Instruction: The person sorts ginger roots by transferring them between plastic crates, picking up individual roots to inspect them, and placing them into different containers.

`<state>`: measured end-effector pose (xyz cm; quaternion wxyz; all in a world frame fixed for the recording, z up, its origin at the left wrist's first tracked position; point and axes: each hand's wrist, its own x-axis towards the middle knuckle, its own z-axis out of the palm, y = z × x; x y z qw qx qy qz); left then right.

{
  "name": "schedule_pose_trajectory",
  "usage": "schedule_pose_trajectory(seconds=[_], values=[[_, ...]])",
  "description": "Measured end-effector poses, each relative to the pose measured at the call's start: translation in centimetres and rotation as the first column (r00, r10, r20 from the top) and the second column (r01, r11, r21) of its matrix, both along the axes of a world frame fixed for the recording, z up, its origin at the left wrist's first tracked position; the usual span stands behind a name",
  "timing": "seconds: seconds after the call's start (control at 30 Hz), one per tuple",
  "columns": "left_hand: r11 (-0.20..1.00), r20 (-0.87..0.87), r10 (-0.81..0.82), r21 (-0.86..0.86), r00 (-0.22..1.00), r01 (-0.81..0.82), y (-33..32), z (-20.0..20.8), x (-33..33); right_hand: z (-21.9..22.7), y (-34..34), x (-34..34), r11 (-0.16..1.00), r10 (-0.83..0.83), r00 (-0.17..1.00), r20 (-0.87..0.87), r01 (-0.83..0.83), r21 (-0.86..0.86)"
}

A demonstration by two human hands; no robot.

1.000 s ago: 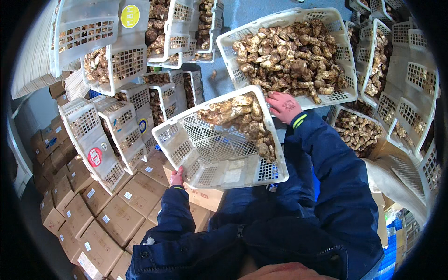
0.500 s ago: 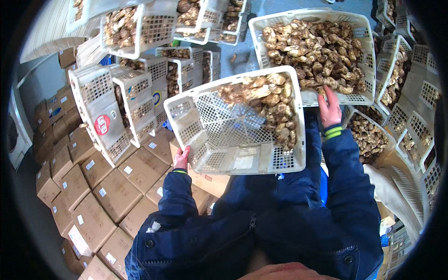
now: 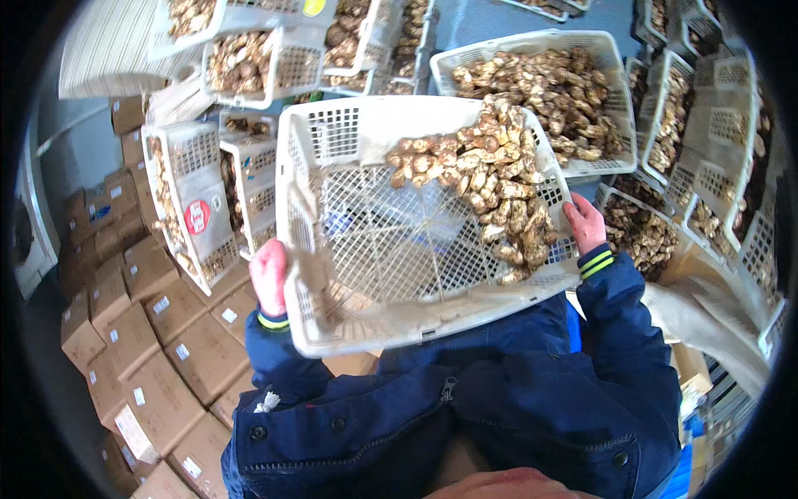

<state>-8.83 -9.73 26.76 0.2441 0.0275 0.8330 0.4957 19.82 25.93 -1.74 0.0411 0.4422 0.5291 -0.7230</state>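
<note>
Crate [image 3: 399,241] has come up closer and tilted right since half a second ago, mushrooms [image 3: 490,191] piled in its far right corner. Left hand [image 3: 268,276] grips the left rim, right hand [image 3: 586,223] the right. Full crate [image 3: 540,83] just beyond, boxes [image 3: 150,333] lower left.

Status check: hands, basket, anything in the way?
Left hand and right hand grip white basket, tilted, mushrooms heaped right. Full crate just beyond.

Blue floor [image 3: 490,25] bears mushroom-filled white crates [image 3: 532,83] (some stacked) and cardboard boxes [image 3: 158,366].
</note>
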Motion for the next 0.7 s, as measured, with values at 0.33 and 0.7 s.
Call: schedule_pose_trajectory(seconds=[0.33, 0.7], values=[[0.978, -0.087, 0.103, -0.172, 0.991, -0.117, 10.9, 1.9, -2.1, -1.6, -0.6, 1.2, 0.968, 0.117, 0.993, 0.029, -0.108, -0.225], [0.928, 0.493, 0.222, 0.157, 0.841, -0.337, 10.0, 4.8, -3.4, -2.1, 3.2, 0.8, 0.842, 0.536, 0.831, -0.148, -0.514, 0.166]])
